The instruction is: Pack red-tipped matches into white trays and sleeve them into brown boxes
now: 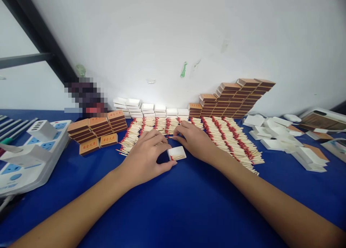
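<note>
My left hand [147, 156] holds a small white matchbox tray [177, 151] at its left side, thumb at the near corner and fingers behind. A few red-tipped matches [177, 157] lie in the tray along its near side. Just beyond the tray, my right hand [196, 141] has its fingers curled together over the rows of loose matches [227, 136]. What sits between those fingertips is too small to make out. The matches spread across the blue table in several bands, red heads lined up, and both hands partly cover them.
Orange-brown matchboxes are stacked at the left [97, 127] and, stepped higher, against the wall [232, 102]. White trays [148, 109] line the wall; more trays [278, 132] lie heaped at right. A power strip [45, 168] with plugs stands at left, a phone [324, 119] at far right.
</note>
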Tool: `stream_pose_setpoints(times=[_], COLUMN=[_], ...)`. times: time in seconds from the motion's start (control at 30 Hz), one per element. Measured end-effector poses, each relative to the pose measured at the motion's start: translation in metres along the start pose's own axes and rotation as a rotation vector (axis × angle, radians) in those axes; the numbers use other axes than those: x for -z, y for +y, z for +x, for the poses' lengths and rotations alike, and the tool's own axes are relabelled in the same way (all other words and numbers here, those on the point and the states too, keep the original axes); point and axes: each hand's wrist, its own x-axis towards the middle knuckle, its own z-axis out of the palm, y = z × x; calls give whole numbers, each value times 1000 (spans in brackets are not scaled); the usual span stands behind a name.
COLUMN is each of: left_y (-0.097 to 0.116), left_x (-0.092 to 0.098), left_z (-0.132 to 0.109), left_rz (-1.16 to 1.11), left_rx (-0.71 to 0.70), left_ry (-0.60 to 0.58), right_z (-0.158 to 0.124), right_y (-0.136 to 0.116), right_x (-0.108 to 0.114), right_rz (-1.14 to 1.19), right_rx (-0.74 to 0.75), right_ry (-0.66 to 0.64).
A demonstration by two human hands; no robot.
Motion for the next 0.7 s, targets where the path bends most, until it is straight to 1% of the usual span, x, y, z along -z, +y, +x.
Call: stream_pose_setpoints(times=[0.13,0.2,0.37,0.47,0.53,0.7], left_y=[-2,-2,-3,-2,-1,-1], left_x=[0,1,3,3,3,2], left_z=[-2,-1,2,2,1,-1], left_rz=[4,2,5,0,-5,-3], left_rx=[11,19,35,36,38,45], left_ry=[11,9,7,11,4,10], right_z=[0,-2,-19,-31,-34,-35], right_y=[2,4,-2,-9,-13,-20], right_x=[-1,2,24,32,30,22], right_rz=[-60,-73,83,137,104,-98], right_rx=[-1,-2,63,108,121,153], right_ry=[-33,-38,-19,-57,-95,-188])
